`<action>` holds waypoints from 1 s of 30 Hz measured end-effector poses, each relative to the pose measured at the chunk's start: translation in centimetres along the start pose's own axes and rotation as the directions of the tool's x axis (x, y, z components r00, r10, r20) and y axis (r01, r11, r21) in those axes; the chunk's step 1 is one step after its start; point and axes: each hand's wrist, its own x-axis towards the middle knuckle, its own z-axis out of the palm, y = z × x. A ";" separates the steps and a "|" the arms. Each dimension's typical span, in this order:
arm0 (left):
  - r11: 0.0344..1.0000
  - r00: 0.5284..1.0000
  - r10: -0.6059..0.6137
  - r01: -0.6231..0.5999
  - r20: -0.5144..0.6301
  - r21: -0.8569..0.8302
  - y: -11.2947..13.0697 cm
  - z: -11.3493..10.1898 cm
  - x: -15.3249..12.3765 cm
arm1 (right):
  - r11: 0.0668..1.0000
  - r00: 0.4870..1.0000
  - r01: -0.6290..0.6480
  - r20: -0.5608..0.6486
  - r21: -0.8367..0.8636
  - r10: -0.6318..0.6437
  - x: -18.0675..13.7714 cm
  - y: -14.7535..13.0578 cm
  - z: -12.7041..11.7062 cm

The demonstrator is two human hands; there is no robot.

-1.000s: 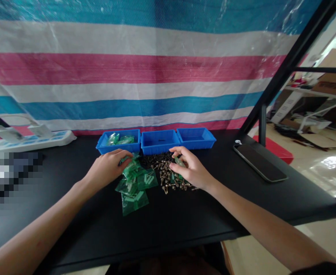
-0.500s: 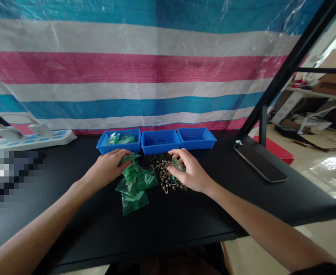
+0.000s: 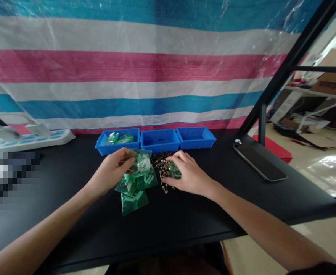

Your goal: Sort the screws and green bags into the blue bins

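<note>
My left hand (image 3: 110, 172) pinches a small green plastic bag (image 3: 141, 162) and lifts it off a pile of green bags (image 3: 133, 187) on the black table (image 3: 168, 221). My right hand (image 3: 185, 173) rests fingers-down on a heap of small metal screws (image 3: 162, 168), closed on another green bag (image 3: 174, 170). Three blue bins stand in a row just behind: the left bin (image 3: 118, 141) holds a few green bags, the middle bin (image 3: 159, 140) and right bin (image 3: 195, 137) look bare inside.
A dark phone (image 3: 259, 162) lies at the right of the table beside a black frame post (image 3: 261, 124). A white power strip (image 3: 27, 139) sits at the far left. A striped tarp (image 3: 145, 68) hangs behind the bins.
My left hand has raised a green bag off the pile toward the centre. My right hand has shifted left and down onto the screws with its bag.
</note>
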 end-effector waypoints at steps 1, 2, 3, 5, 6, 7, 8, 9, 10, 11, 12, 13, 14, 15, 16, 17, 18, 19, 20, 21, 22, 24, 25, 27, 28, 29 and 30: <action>0.999 1.000 -0.026 0.026 0.008 -0.033 0.2 0.3 -0.2 | 1.000 1.000 0.004 -0.003 -0.005 -0.004 0.0 -0.1 0.0; 0.997 0.999 -0.047 0.048 0.018 -0.066 0.3 0.5 -0.3 | 1.000 1.000 0.008 -0.021 -0.002 -0.008 0.0 -0.2 0.1; 0.993 0.998 -0.063 0.065 0.025 -0.097 0.4 0.7 -0.4 | 1.000 0.999 0.012 -0.051 0.011 -0.012 0.0 -0.3 0.1; 0.984 0.996 -0.085 0.088 0.030 -0.154 0.3 1.1 -0.5 | 0.998 0.992 0.022 -0.129 0.060 -0.014 0.1 -0.5 0.0; 0.979 0.995 -0.091 0.095 0.030 -0.180 0.3 1.2 -0.5 | 0.995 0.987 0.027 -0.163 0.091 -0.012 0.1 -0.7 0.0; 0.973 0.995 -0.096 0.101 0.032 -0.208 0.2 1.4 -0.5 | 0.992 0.983 0.031 -0.186 0.125 -0.007 0.1 -0.8 0.0; 0.964 0.994 -0.100 0.107 0.038 -0.243 0.2 1.6 -0.6 | 0.986 0.981 0.032 -0.193 0.161 0.000 0.1 -1.0 0.0; 0.952 0.993 -0.102 0.113 0.052 -0.283 0.3 1.8 -0.7 | 0.980 0.982 0.029 -0.187 0.199 0.009 0.1 -1.1 0.1; 0.938 0.992 -0.102 0.121 0.075 -0.325 0.5 2.1 -0.9 | 0.971 0.986 0.022 -0.167 0.239 0.019 0.1 -1.3 0.2; 0.922 0.990 -0.098 0.128 0.101 -0.364 0.6 2.3 -1.1 | 0.960 0.990 0.013 -0.139 0.281 0.028 0.0 -1.6 0.3; 0.909 0.987 -0.094 0.139 0.133 -0.394 0.9 2.6 -1.4 | 0.945 0.993 0.004 -0.110 0.326 0.033 -0.1 -1.8 0.5; 0.899 0.983 -0.091 0.150 0.158 -0.412 1.1 2.8 -1.6 | 0.930 0.995 -0.002 -0.088 0.368 0.038 -0.2 -2.1 0.6; 0.894 0.980 -0.089 0.157 0.177 -0.420 1.2 3.0 -1.8 | 0.915 0.996 -0.008 -0.076 0.403 0.042 -0.3 -2.3 0.6; 0.893 0.978 -0.087 0.160 0.188 -0.420 1.3 3.1 -2.0 | 0.903 0.996 -0.011 -0.075 0.430 0.048 -0.3 -2.5 0.7; 0.898 0.979 -0.081 0.152 0.185 -0.412 1.3 3.2 -2.1 | 0.893 0.995 -0.013 -0.084 0.450 0.056 -0.4 -2.6 0.6; 0.910 0.983 -0.068 0.131 0.169 -0.395 1.3 3.2 -2.2 | 0.886 0.993 -0.012 -0.100 0.464 0.066 -0.5 -2.7 0.6; 0.925 0.988 -0.047 0.098 0.145 -0.366 1.2 3.2 -2.2 | 0.879 0.990 -0.009 -0.118 0.477 0.074 -0.5 -2.7 0.5; 0.945 0.993 -0.015 0.052 0.114 -0.324 1.1 3.1 -2.2 | 0.871 0.987 -0.004 -0.135 0.492 0.081 -0.5 -2.6 0.4; 0.964 0.996 0.029 -0.006 0.081 -0.264 1.0 3.0 -2.3 | 0.861 0.985 0.002 -0.148 0.509 0.085 -0.5 -2.5 0.3; 0.980 0.995 0.081 -0.070 0.053 -0.186 1.0 2.9 -2.3 | 0.851 0.984 0.008 -0.157 0.525 0.087 -0.4 -2.4 0.2; 0.986 0.990 0.137 -0.134 0.033 -0.096 1.0 2.8 -2.4 | 0.844 0.983 0.014 -0.162 0.536 0.087 -0.4 -2.4 0.2; 0.968 0.971 0.237 -0.238 0.027 0.082 1.1 2.7 -2.6 | 0.843 0.984 0.022 -0.159 0.537 0.076 -0.4 -2.3 0.2; 0.952 0.964 0.263 -0.266 0.042 0.151 1.3 2.6 -2.8 | 0.847 0.987 0.026 -0.150 0.531 0.064 -0.5 -2.4 0.2; 0.946 0.967 0.233 -0.251 0.105 0.207 1.6 2.6 -2.9 | 0.854 0.992 0.033 -0.123 0.519 0.036 -0.5 -2.8 0.3; 0.958 0.972 0.191 -0.216 0.140 0.191 1.7 2.6 -2.9 | 0.856 0.993 0.036 -0.115 0.516 0.028 -0.6 -3.0 0.3; 0.975 0.975 0.143 -0.168 0.170 0.147 1.7 2.6 -2.9 | 0.855 0.993 0.040 -0.117 0.517 0.025 -0.7 -3.1 0.3; 0.990 0.977 0.098 -0.115 0.188 0.079 1.7 2.7 -2.8 | 0.853 0.991 0.045 -0.129 0.520 0.027 -0.7 -3.3 0.3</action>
